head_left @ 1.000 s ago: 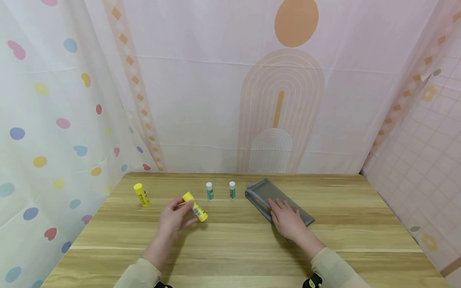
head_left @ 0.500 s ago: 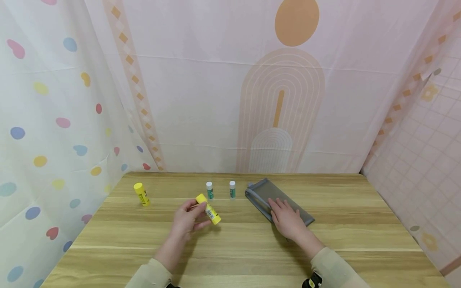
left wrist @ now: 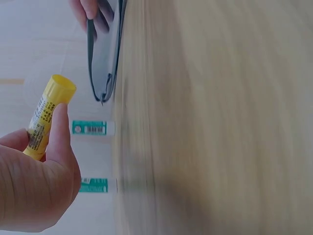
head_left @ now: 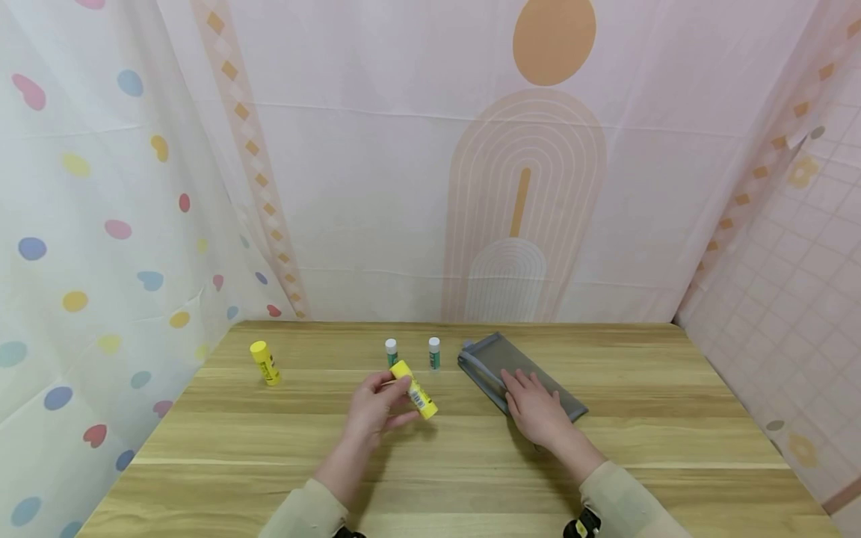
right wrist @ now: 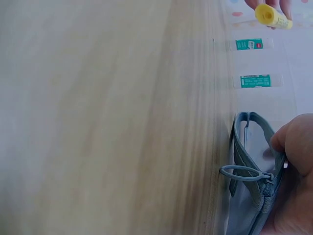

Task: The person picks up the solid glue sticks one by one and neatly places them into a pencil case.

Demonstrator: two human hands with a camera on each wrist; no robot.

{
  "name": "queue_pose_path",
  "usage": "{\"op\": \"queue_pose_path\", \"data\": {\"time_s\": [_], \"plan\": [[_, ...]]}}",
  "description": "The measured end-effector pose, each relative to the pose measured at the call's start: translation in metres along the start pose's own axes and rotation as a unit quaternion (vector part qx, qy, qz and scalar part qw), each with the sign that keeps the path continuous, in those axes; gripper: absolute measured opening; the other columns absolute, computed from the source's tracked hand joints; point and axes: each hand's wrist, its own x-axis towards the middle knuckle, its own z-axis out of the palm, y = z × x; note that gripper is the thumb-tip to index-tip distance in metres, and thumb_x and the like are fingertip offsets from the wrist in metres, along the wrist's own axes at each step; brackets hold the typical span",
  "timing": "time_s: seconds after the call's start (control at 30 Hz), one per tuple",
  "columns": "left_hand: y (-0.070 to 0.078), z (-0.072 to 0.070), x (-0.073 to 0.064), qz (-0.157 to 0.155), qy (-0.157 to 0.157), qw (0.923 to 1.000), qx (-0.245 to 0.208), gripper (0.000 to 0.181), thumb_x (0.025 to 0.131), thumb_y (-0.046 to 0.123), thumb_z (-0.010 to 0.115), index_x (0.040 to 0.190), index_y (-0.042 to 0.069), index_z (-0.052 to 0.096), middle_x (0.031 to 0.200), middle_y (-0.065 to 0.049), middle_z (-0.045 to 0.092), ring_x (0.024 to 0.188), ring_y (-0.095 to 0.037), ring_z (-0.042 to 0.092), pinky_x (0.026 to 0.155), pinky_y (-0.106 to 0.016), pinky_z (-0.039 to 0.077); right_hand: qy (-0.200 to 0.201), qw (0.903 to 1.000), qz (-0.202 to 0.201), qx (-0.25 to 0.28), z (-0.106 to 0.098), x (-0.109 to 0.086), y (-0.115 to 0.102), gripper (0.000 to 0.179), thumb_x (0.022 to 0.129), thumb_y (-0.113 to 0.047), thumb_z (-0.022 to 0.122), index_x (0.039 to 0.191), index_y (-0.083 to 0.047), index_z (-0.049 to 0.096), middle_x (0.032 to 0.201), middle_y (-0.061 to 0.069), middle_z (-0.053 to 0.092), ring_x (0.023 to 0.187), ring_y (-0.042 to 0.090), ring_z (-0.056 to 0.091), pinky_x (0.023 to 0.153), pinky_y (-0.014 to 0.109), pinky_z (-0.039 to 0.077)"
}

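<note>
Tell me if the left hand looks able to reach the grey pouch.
Probably yes: nothing stands between the left hand, holding a yellow glue stick, and the grey pouch, which gapes open.

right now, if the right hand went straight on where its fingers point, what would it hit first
Past the gray mesh zip pouch it touches, the right hand would probably meet the patterned curtain, though depth is unclear.

wood tbl (head_left: 659, 403), dotted curtain (head_left: 101, 202) on L, arch-print bkgd cloth (head_left: 377, 187)
</note>
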Motion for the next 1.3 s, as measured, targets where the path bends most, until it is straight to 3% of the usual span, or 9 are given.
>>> {"op": "queue_pose_path", "data": {"time_s": [0.23, 0.53, 1.03, 1.3], "plan": [[-0.003, 0.016, 0.000, 0.001, -0.017, 0.9998, -0.006, 0.045, 0.096, 0.010, 0.066, 0.133, -0.009, 0.047, 0.114, -0.019, 0.059, 0.089, -0.025, 0.066, 0.075, -0.048, 0.061, -0.003, 1.0000, 0.005, 0.002, 0.000, 0.001, 0.000, 0.044, 0.105, -0.016, 0.048, 0.147, -0.004, 0.045, 0.146, 0.027, 0.043, 0.135, 0.052, 0.034, 0.096, 0.082, 0.030], [-0.009, 0.034, 0.002, 0.000, -0.028, 0.9996, -0.010, 0.034, 0.095, 0.007, 0.067, 0.120, -0.009, 0.053, 0.106, -0.017, 0.061, 0.084, -0.025, 0.066, 0.074, -0.047, 0.061, -0.004, 0.9999, 0.010, 0.002, -0.001, 0.001, -0.001, 0.044, 0.105, -0.016, 0.047, 0.147, -0.005, 0.045, 0.147, 0.027, 0.042, 0.136, 0.052, 0.033, 0.097, 0.081, 0.029], [-0.018, 0.068, 0.002, -0.018, -0.055, 0.9981, -0.023, 0.037, 0.096, 0.007, 0.066, 0.126, -0.010, 0.052, 0.103, -0.014, 0.062, 0.082, -0.023, 0.066, 0.070, -0.043, 0.062, 0.000, 0.9999, 0.017, -0.001, -0.001, 0.002, -0.003, 0.044, 0.105, -0.017, 0.048, 0.147, -0.005, 0.045, 0.147, 0.027, 0.043, 0.135, 0.052, 0.034, 0.096, 0.082, 0.029], [-0.027, 0.080, 0.001, -0.009, -0.058, 0.9979, -0.026, 0.027, 0.093, 0.009, 0.070, 0.111, -0.006, 0.058, 0.098, -0.015, 0.062, 0.077, -0.022, 0.065, 0.067, -0.039, 0.062, -0.001, 0.9998, 0.019, 0.003, 0.000, 0.002, -0.004, 0.044, 0.105, -0.016, 0.048, 0.147, -0.004, 0.046, 0.147, 0.028, 0.042, 0.135, 0.053, 0.034, 0.095, 0.082, 0.029]]}}
